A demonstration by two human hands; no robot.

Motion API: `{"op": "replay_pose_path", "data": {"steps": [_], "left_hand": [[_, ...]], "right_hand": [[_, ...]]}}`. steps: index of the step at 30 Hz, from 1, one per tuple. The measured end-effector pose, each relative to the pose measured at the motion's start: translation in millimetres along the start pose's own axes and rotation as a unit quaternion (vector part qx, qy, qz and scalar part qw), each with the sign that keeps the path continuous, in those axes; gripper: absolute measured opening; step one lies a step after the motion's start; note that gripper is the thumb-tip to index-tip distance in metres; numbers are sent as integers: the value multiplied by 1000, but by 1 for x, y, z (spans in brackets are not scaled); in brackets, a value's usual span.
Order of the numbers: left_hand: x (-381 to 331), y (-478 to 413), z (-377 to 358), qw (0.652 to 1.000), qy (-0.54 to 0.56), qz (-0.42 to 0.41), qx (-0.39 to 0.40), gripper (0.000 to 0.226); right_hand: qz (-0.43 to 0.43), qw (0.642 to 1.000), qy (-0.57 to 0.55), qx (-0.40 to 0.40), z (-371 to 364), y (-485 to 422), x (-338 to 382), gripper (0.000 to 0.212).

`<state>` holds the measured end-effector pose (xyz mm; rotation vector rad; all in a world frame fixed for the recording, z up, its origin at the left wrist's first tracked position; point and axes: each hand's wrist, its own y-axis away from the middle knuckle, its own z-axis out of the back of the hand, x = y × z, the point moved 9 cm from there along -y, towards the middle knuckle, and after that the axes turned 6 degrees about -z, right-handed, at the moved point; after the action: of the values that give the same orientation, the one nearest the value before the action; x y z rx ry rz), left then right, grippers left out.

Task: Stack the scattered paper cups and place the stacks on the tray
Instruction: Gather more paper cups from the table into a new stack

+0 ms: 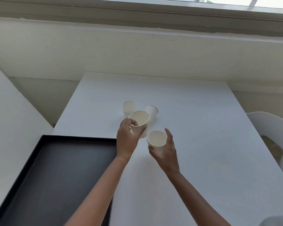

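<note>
My left hand (127,141) grips a white paper cup (140,119) by its side, lifted and tilted above the white table (203,136). My right hand (166,152) holds a second paper cup (157,139) upright, just right of the first. Behind them an upright cup (129,107) stands on the table. Beside it another cup (152,111) sits mouth down, partly hidden by the held one. The black tray (64,168) lies at the lower left with nothing in it.
A white chair (274,128) stands at the table's right edge. A pale wall and a window sill rise behind the table. A white surface (10,119) borders the tray on the left.
</note>
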<state>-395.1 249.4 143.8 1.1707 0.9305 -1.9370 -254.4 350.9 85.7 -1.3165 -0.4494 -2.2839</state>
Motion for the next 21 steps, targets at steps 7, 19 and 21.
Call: {"op": "replay_pose_path", "data": {"steps": [7,19,21], "left_hand": [[-27,7,5,993,27,-111,-32,28],[-16,14,-33,982,-31,-120,142,27],[-16,14,-36,979,-12,-121,162,29]], "right_hand": [[10,1000,26,-4,2,-8,4,88],[84,996,3,8,-2,-11,32,93],[79,997,-8,2,-1,-12,31,92]]}}
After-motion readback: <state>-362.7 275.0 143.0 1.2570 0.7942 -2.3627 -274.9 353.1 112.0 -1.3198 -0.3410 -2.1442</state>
